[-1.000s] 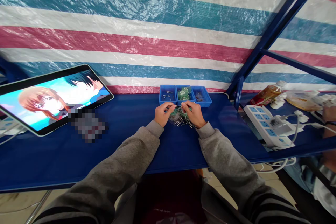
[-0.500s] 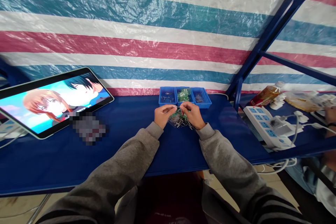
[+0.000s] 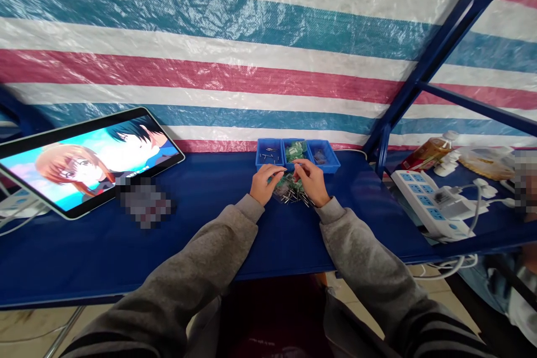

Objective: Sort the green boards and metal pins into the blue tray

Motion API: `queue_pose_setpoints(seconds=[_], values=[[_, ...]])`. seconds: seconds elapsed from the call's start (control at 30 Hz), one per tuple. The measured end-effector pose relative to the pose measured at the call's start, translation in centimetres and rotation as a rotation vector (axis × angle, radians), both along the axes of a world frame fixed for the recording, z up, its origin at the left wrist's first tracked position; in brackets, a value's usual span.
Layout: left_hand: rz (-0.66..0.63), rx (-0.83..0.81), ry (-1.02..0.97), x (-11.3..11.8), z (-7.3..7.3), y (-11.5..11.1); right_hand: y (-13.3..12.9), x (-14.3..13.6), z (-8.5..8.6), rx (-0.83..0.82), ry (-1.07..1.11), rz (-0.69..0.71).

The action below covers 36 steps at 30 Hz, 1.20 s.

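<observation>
My left hand (image 3: 263,184) is above the blue tabletop, thumb and index finger slightly apart, with nothing visible between them. Close by on the right, my right hand (image 3: 312,183) has its fingers curled in a pinch; whatever they hold is too small or hidden to make out. Below and between both hands lies a pile of thin metal pins (image 3: 290,197), partly covered by them, with clear plastic and bits of green around it. Just beyond stand three blue bins: the left bin (image 3: 259,164) has a few metal pins, the middle one green packets (image 3: 295,150), the right one small dull pieces (image 3: 320,156).
A tablet (image 3: 181,155) playing a cartoon leans at the left, a blurred item (image 3: 146,204) before it. On the right are a blue metal frame (image 3: 382,148), a power strip (image 3: 419,193) with plugs and cables, and a bottle (image 3: 432,150). Another person is partly visible at the right edge.
The thin pale piece seen between my fingertips is no longer visible there. My left thumb and index finger have parted a little; the right hand stays nearly in place.
</observation>
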<state>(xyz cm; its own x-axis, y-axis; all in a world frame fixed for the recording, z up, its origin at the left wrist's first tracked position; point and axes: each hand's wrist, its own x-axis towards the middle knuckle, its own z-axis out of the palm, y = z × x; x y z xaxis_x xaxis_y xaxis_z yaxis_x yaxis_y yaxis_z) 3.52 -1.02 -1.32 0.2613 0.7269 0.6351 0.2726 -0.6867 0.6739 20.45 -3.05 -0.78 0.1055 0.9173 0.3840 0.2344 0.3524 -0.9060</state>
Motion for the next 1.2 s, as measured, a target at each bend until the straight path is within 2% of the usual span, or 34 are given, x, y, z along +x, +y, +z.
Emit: queue_pose_setpoints(seconds=[0.07,0.17,0.27,0.37,0.53,0.8,0.97,1.07,1.2], values=[[-0.002,0.002,0.017,0.0,-0.1,0.2,-0.1,0.1,0.1,0.017,-0.008,-0.011],[-0.015,-0.091,-0.024,-0.1,-0.3,0.3,-0.4,0.1,0.4,0.044,-0.024,-0.014],[-0.041,-0.19,-0.063,0.0,-0.3,0.1,-0.8,0.0,0.8,0.074,-0.063,0.048],[-0.035,-0.211,-0.081,0.0,-0.1,-0.1,-1.1,-0.1,1.1,0.109,-0.134,0.113],[-0.035,-0.255,-0.139,0.1,0.0,-0.3,-1.0,-0.3,0.9,0.103,-0.193,0.13],[-0.143,-0.391,-0.352,0.3,-0.3,0.5,-0.6,-0.1,0.7,0.057,-0.171,0.039],[-0.184,-0.464,-0.403,0.6,-0.8,0.6,-0.6,-0.5,0.4,-0.009,-0.068,0.123],[-0.163,-0.468,-0.42,0.6,-0.7,0.5,-0.7,-0.7,0.3,-0.034,-0.032,0.141],[-0.162,-0.418,-0.373,0.4,-0.2,0.4,-0.5,-0.7,0.3,-0.046,0.016,0.082]])
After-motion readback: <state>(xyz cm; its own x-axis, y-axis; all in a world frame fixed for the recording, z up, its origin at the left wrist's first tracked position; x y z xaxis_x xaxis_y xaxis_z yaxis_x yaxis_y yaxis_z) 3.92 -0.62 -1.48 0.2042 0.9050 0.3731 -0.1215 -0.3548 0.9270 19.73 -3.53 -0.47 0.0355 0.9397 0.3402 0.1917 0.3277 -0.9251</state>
